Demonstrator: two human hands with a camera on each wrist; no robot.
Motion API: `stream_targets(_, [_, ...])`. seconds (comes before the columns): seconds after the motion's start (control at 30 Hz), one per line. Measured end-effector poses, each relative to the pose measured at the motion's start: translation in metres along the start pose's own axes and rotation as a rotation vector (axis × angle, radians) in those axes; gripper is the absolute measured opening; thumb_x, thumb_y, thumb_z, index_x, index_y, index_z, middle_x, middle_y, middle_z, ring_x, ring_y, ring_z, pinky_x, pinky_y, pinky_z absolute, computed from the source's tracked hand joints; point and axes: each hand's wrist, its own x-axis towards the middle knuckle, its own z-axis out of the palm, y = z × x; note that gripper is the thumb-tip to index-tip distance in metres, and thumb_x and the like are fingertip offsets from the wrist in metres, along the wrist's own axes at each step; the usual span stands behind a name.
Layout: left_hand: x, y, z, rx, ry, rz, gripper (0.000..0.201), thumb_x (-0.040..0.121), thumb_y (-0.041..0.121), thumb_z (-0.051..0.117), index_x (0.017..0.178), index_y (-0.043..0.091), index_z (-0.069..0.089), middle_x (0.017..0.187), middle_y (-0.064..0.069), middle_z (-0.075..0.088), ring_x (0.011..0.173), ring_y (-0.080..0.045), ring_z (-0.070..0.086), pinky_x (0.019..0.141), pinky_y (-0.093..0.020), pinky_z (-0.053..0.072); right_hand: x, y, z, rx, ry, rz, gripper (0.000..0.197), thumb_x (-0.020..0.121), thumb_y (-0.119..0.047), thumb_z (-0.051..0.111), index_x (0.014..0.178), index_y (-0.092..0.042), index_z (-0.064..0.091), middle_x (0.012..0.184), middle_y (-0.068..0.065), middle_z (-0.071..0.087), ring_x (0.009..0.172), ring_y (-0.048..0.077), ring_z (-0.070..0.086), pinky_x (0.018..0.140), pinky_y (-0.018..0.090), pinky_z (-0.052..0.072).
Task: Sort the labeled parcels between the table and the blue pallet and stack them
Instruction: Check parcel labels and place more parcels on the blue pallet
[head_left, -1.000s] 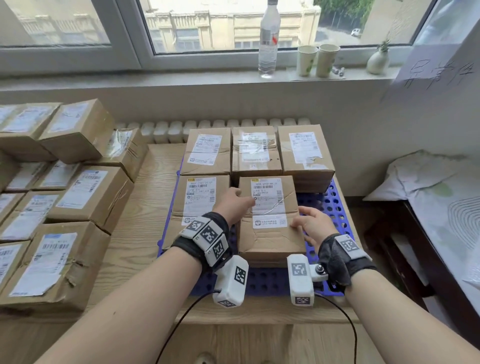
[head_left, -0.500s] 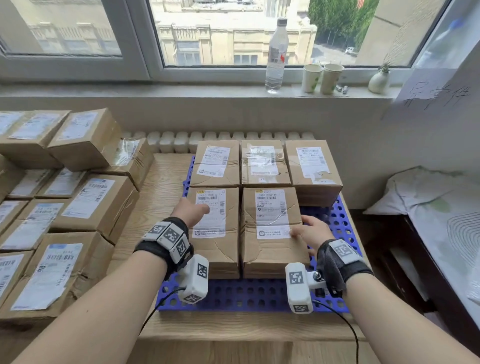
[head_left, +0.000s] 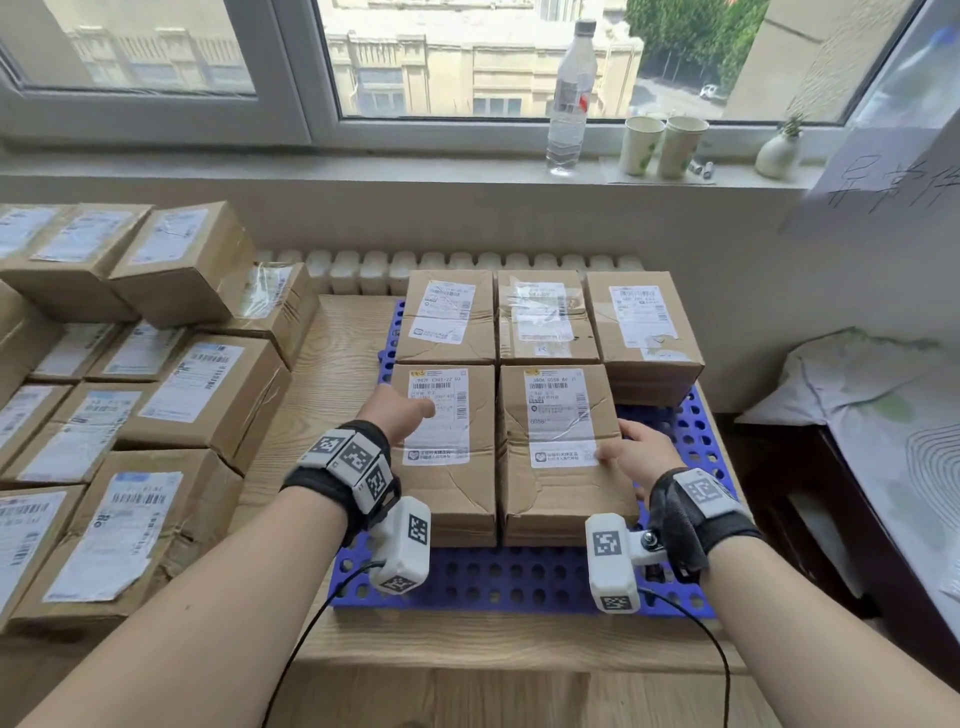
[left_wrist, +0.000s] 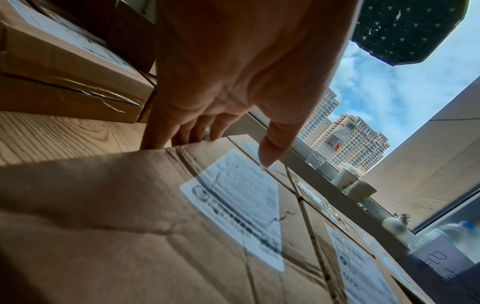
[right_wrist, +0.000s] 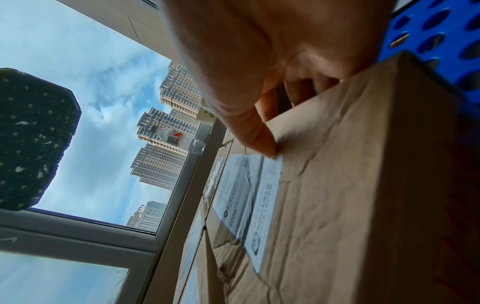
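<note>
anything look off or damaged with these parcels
Two things. In the left pile on the table, the top parcel sits tilted, not flat like its neighbours. On the pallet, the label on the back right parcel looks torn at its near end. The pallet's rows look square.

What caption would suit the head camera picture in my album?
Left hand pressing the front-left parcel, right hand gripping the front-right parcel, five parcels on the blue pallet.
</note>
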Motion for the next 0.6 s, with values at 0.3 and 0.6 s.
stream_targets(0.3, [-0.004,0.002,-0.005,-0.013,-0.034,-0.009,0.06,0.088,0.026,0.062,0.137,0.0,0.04,0.135,-0.019,0.051,0.119,-0.032,0.052,0.086,-0.034,0.042,-0.002,-0.005,0.002,-0.109,0.008,0.003,0.035,0.081,-0.002,0.059,0.113,-0.018,0.063,0.122,0.007,0.064,0.109,0.025,0.056,0.101,0.039,0.043])
stream_targets(0.6, [-0.044,0.035,-0.044,-0.085,0.039,0.112,0.015,0.094,0.014,0.054,0.082,0.019,0.046,0.084,0.004,0.046,0.078,-0.015,0.046,0.064,-0.022,0.035,-0.024,-0.056,0.004,-0.243,0.125,-0.163,0.058,0.085,-0.019,0.062,0.14,-0.014,0.045,0.142,0.009,0.048,0.125,0.027,0.048,0.103,0.036,0.037])
